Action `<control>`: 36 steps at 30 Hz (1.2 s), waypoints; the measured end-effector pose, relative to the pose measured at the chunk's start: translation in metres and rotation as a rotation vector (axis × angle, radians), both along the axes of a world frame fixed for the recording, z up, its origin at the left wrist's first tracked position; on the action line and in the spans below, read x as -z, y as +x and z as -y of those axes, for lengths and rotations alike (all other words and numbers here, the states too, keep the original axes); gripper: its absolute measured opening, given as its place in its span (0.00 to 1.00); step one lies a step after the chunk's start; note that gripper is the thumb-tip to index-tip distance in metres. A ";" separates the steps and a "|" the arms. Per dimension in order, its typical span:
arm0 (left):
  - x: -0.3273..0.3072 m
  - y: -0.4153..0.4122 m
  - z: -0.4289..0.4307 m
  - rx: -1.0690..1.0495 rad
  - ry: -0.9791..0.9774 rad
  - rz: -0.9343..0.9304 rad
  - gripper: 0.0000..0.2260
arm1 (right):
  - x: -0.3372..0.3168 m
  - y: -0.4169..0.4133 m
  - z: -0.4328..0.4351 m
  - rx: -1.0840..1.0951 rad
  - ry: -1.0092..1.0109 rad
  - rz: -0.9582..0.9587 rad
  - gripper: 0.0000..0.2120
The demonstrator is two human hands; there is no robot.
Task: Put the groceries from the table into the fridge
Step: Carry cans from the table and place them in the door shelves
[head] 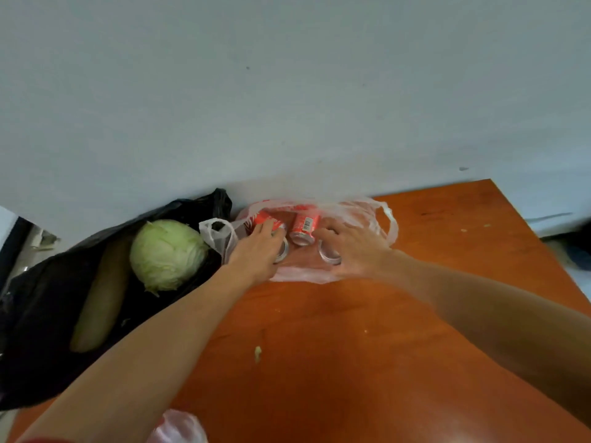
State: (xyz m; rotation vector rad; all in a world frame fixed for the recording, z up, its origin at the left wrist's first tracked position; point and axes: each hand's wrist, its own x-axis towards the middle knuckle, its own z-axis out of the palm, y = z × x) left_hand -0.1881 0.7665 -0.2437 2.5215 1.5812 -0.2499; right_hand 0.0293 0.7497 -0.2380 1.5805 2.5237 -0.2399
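Three red soda cans lie on their sides on a thin pink plastic bag point(380, 215) against the wall. My left hand point(257, 251) wraps over the left can point(263, 218). My right hand point(355, 247) covers the right can point(329, 255), of which only the silver end shows. The middle can point(303, 228) lies free between the two hands. A pale green cabbage point(168, 252) and a long pale gourd point(100, 298) rest on a black plastic bag point(41, 314) at the left.
The orange wooden table point(367, 346) carries a few small vegetable scraps point(257, 353). A grey wall point(287, 91) stands right behind the bags. Another pink bag point(179, 426) shows at the bottom edge. The table's right edge drops off near the far right.
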 end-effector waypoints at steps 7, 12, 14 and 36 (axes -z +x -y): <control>-0.050 -0.007 0.043 0.180 0.149 0.132 0.28 | -0.062 -0.002 0.083 0.229 0.168 -0.120 0.33; -0.094 0.038 0.083 0.312 0.183 0.174 0.26 | -0.101 0.033 0.161 0.407 0.216 -0.160 0.33; -0.104 0.066 0.101 0.382 0.204 0.212 0.25 | -0.111 0.060 0.197 0.504 0.236 -0.174 0.33; -0.084 0.498 0.587 1.205 -0.005 0.343 0.28 | -0.092 0.359 0.817 1.451 0.312 -0.093 0.28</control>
